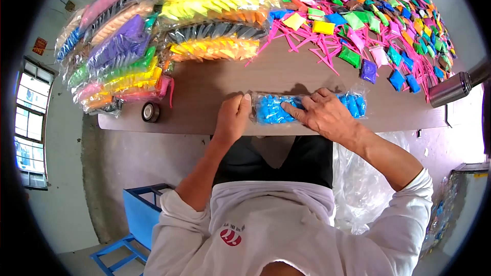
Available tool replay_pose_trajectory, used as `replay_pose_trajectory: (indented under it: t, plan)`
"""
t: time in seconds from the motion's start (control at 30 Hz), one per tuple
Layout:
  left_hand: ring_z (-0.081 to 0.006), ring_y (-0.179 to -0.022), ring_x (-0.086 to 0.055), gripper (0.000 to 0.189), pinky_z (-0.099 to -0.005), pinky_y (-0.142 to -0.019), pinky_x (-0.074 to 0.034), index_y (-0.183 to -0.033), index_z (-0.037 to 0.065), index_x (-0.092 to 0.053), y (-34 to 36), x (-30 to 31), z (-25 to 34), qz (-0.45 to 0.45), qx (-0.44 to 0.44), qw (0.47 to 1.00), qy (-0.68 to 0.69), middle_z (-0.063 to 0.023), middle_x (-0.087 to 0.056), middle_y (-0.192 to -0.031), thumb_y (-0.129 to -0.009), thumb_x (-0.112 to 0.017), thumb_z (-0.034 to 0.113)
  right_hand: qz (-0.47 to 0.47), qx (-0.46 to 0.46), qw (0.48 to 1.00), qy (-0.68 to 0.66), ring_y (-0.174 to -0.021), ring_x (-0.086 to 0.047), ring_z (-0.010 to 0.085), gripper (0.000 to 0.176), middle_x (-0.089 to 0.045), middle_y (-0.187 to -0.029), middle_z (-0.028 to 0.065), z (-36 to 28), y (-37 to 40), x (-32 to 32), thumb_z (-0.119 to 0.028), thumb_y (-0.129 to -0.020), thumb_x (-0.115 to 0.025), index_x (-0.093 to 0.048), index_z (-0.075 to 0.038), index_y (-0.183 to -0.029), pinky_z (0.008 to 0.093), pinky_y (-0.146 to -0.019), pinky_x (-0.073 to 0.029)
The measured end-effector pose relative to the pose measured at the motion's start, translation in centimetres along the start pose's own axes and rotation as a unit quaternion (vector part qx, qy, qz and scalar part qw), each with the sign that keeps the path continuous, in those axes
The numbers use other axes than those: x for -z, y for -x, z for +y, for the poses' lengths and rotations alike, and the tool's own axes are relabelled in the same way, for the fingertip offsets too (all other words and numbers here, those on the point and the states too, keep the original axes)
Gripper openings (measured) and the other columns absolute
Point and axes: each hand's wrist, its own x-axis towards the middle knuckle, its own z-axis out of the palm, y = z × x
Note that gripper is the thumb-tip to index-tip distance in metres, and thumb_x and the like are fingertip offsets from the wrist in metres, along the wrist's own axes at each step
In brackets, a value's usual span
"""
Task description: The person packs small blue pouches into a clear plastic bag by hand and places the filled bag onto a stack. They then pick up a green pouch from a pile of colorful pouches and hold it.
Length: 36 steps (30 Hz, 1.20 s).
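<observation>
A long clear plastic bag filled with bright blue packets lies flat along the front edge of the table. At the bag's left end, my left hand is closed with its thumb up, pinching the plastic there. My right hand rests over the bag's middle and right part. Its thumb points left across the top, and its fingers curl over the far side. That hand hides some of the blue packets.
Filled bags in several colours are stacked at the back left. Loose coloured packets and pink sticks heap at the back right. A tape roll sits front left, a metal cylinder right. A blue stool stands below left.
</observation>
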Motion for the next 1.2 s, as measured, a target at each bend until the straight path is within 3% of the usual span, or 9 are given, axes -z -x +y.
replay_pose_trajectory:
  t: [0.17, 0.3, 0.37, 0.6, 0.67, 0.83, 0.9, 1.0, 1.2]
  plan:
    - [-0.0228, -0.062, -0.044, 0.045, -0.0405, -0.062, -0.042, -0.076, -0.005, -0.053, -1.5, 1.3, 1.4, -0.104, -0.003, 0.992, 0.07, -0.0172, -0.048, -0.066, -0.101, -0.054, 0.033, 0.022, 0.004, 1.0, -0.001, -0.079, -0.06, 0.0178, 0.049, -0.054, -0.082, 0.0024, -0.1, 0.1, 0.0, -0.016, -0.085, -0.058, -0.061, -0.016, -0.135, 0.0324, -0.076, -0.046]
    - [-0.0233, -0.063, -0.047, 0.046, -0.0397, -0.062, -0.042, -0.077, -0.005, -0.055, -2.4, 0.3, 0.7, -0.141, 0.003, 0.99, 0.029, -0.0164, -0.05, -0.067, -0.1, -0.055, 0.035, 0.002, -0.009, 1.0, 0.003, -0.081, -0.06, 0.018, 0.049, -0.054, -0.082, 0.0027, -0.3, 0.0, 0.2, -0.017, -0.086, -0.058, -0.062, -0.016, -0.134, 0.0327, -0.076, -0.046]
    - [-0.0122, -0.067, -0.045, 0.037, -0.0326, -0.062, -0.042, -0.077, -0.001, -0.054, -1.9, 0.0, 1.2, -0.102, -0.012, 0.995, -0.021, -0.0048, -0.047, -0.068, -0.102, -0.054, 0.026, -0.012, -0.025, 1.0, 0.004, -0.082, -0.059, 0.0179, 0.048, -0.054, -0.082, 0.0029, -0.3, 0.2, 0.1, -0.017, -0.086, -0.058, -0.062, -0.016, -0.134, 0.033, -0.077, -0.046]
    - [-0.0195, -0.066, -0.049, 0.032, -0.0352, -0.063, -0.043, -0.077, -0.006, -0.054, 0.3, -0.9, -0.1, -0.016, -0.046, 0.995, 0.091, -0.0132, -0.051, -0.071, -0.098, -0.057, 0.018, 0.063, -0.132, 0.979, -0.143, -0.089, -0.062, 0.0272, 0.035, -0.064, -0.104, 0.0092, 0.0, 3.6, 1.5, -0.019, -0.078, -0.078, -0.068, -0.008, -0.109, 0.0392, -0.082, -0.049]
    - [-0.0178, -0.067, -0.049, 0.029, -0.0334, -0.064, -0.043, -0.076, -0.006, -0.054, 0.2, -0.8, -0.2, -0.025, -0.05, 0.992, 0.112, -0.0116, -0.052, -0.072, -0.097, -0.058, 0.013, 0.181, -0.24, 0.934, -0.191, -0.084, -0.061, 0.0286, 0.016, -0.063, -0.091, 0.0099, 0.0, 5.5, 1.6, -0.016, -0.083, -0.075, -0.066, -0.005, -0.09, 0.0404, -0.076, -0.049]
    - [-0.0189, -0.07, -0.052, 0.026, -0.0329, -0.067, -0.044, -0.075, -0.005, -0.056, 0.1, -0.7, -0.6, -0.027, -0.059, 0.993, 0.101, -0.0095, -0.054, -0.073, -0.095, -0.06, 0.012, 0.246, -0.51, 0.787, -0.244, -0.079, -0.06, 0.0224, 0.02, -0.064, -0.089, 0.0102, 1.3, 8.9, 0.0, -0.018, -0.088, -0.076, -0.063, -0.002, -0.086, 0.0358, -0.069, -0.048]
    - [-0.0201, -0.071, -0.052, 0.026, -0.0332, -0.069, -0.044, -0.076, -0.005, -0.057, 0.1, -0.7, -0.7, -0.029, -0.071, 0.991, 0.111, -0.0093, -0.055, -0.074, -0.095, -0.06, 0.012, 0.299, -0.586, 0.621, -0.425, -0.072, -0.055, 0.0119, 0.024, -0.062, -0.083, 0.0041, 2.1, 9.1, -0.3, -0.022, -0.091, -0.075, -0.061, -0.002, -0.085, 0.0281, -0.064, -0.045]
    - [-0.0196, -0.071, -0.052, 0.028, -0.0327, -0.068, -0.044, -0.075, -0.005, -0.057, 0.2, -0.8, -0.7, -0.022, -0.081, 0.989, 0.121, -0.0088, -0.054, -0.074, -0.096, -0.059, 0.014, 0.176, -0.606, 0.534, -0.562, -0.07, -0.051, 0.006, 0.024, -0.058, -0.078, -0.0016, 3.3, 9.8, 0.6, -0.022, -0.093, -0.073, -0.06, -0.004, -0.086, 0.0228, -0.062, -0.042]
    - [-0.0118, -0.071, -0.049, 0.033, -0.028, -0.065, -0.042, -0.078, -0.002, -0.055, 0.5, -0.1, -1.1, -0.04, -0.041, 0.989, 0.139, -0.0041, -0.051, -0.075, -0.103, -0.051, 0.018, 0.171, -0.547, 0.536, -0.62, -0.064, -0.05, 0.0055, 0.02, -0.057, -0.072, -0.0035, 4.0, 10.4, 0.7, -0.023, -0.097, -0.068, -0.059, -0.01, -0.085, 0.0215, -0.06, -0.042]
